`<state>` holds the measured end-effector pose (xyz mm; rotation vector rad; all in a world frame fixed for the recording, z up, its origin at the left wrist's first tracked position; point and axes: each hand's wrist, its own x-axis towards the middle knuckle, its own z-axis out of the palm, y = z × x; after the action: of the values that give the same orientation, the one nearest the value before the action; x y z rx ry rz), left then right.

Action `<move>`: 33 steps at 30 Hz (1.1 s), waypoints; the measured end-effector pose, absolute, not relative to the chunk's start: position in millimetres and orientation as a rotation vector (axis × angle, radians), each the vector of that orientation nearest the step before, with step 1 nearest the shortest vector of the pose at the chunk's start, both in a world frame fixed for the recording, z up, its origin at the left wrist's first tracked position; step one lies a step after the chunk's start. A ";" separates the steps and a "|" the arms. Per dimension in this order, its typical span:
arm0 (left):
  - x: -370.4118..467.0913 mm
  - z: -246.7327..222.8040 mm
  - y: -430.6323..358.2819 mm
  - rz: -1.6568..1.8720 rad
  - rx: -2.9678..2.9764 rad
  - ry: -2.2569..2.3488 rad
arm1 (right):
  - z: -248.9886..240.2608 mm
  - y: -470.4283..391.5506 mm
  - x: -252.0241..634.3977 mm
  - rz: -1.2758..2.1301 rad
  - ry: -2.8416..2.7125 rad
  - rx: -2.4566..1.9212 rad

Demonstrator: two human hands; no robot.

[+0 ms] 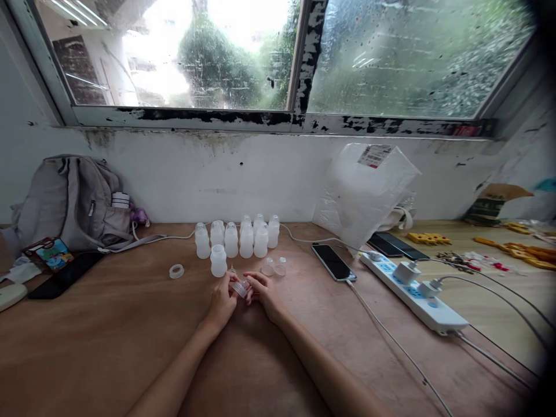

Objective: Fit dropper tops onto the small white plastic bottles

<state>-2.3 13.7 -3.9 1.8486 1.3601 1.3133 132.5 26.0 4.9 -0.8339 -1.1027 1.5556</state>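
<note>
My left hand (223, 301) and my right hand (266, 294) meet over the brown table. Between their fingers is a small clear plastic cap (240, 288), which both hands grip. Just beyond my left hand stands an uncapped white baby bottle (218, 262). A small clear nipple-like piece (233, 269) shows past my fingertips, partly hidden. Two clear caps (273, 267) lie past my right hand. Off to the left, a white collar ring (176, 271) rests flat. Behind, several white baby bottles with clear tops (246, 240) stand upright in a group.
A phone (333, 262) with a charging cable and a white power strip (412, 292) lie to the right. A clear plastic bag (365, 188) leans on the wall. A grey backpack (72, 200) and a black flat object (65, 275) are at the left.
</note>
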 end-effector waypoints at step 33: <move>-16.1 19.8 5.5 1.473 2.141 1.637 | -2.9 30.7 135.4 1.529 -1.022 -0.823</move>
<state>-16.1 5.5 19.8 2.1413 1.6372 1.4734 135.4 30.7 -2.9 -0.8234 -1.0217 1.5294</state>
